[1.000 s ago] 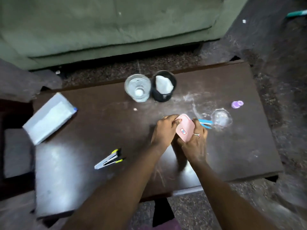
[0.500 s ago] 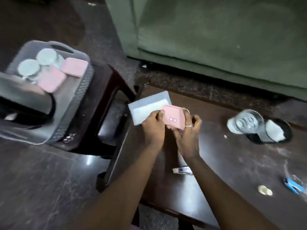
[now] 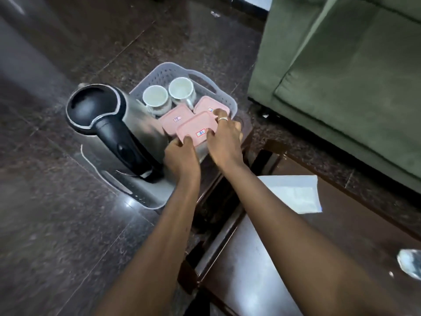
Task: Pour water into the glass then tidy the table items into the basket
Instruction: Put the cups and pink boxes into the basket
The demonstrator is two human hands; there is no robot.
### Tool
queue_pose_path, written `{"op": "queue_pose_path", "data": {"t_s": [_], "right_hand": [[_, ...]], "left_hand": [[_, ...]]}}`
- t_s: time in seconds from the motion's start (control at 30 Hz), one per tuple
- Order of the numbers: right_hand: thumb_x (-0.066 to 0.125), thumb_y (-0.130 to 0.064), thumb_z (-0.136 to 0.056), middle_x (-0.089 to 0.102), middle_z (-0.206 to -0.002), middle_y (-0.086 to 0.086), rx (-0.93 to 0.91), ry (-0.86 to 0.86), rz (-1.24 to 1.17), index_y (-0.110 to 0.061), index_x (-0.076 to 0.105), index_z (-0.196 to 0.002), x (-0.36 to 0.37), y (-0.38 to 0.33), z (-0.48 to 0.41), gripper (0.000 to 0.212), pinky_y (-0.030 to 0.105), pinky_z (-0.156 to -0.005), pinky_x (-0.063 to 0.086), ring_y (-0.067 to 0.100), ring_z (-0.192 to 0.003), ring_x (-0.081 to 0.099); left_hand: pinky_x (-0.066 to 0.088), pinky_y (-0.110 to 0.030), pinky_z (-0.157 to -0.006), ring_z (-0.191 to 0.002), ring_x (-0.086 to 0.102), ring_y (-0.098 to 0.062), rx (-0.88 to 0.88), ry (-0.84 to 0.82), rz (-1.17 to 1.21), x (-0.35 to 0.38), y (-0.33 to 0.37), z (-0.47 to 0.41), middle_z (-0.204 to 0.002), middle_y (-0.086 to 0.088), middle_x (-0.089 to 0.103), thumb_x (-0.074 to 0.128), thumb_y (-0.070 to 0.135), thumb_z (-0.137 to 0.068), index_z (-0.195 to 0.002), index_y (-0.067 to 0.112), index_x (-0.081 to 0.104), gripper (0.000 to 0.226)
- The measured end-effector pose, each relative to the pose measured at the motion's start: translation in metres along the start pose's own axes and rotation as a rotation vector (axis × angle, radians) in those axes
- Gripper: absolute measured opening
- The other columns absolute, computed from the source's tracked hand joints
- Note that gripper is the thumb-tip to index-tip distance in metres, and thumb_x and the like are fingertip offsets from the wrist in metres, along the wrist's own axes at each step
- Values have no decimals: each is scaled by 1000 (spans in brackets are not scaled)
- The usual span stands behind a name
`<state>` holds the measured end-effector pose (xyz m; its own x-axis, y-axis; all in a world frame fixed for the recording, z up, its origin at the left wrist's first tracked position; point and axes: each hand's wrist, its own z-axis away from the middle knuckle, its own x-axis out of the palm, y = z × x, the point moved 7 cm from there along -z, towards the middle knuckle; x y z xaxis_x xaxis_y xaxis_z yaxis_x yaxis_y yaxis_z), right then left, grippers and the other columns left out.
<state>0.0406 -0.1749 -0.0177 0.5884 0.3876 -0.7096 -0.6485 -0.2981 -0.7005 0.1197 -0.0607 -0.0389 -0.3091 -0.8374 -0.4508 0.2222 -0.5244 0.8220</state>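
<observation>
Our left hand (image 3: pixel 181 156) and right hand (image 3: pixel 224 139) pinch the pink box (image 3: pixel 193 130) by its ends over the grey basket (image 3: pixel 159 76). Two pink boxes (image 3: pixel 176 117), two cups (image 3: pixel 155 96) and a crowding kettle (image 3: pixel 109 124) share it.

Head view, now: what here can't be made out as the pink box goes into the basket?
- Whether the pink box, held by the left hand and right hand, already rests in the basket: hands cover its near edge.
- Its label: too small.
- Basket floor: hidden by the kettle, cups and boxes.
- Clear object on the table: cut off by the right edge, blurred.
</observation>
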Motion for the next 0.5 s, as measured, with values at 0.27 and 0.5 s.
{"op": "queue_pose_path", "data": {"t_s": [0.27, 0.5], "right_hand": [[51, -10, -81, 63, -115, 11, 36, -167, 417, -12, 56, -107, 49, 6, -21, 27, 47, -91, 25, 31, -118, 34], [45, -14, -89, 51, -131, 8, -30, -59, 383, -10, 60, -111, 44, 6, -12, 26, 47, -99, 22, 31, -123, 31]], "left_hand": [[51, -39, -71, -94, 65, -35, -167, -133, -27, 21, -30, -24, -102, -21, 69, 55, 15, -78, -96, 0, 66, 25], [49, -37, -83, -100, 62, -35, -99, -143, -212, 23, -23, -18, -107, -17, 68, 52, 22, -81, -108, 9, 65, 32]]}}
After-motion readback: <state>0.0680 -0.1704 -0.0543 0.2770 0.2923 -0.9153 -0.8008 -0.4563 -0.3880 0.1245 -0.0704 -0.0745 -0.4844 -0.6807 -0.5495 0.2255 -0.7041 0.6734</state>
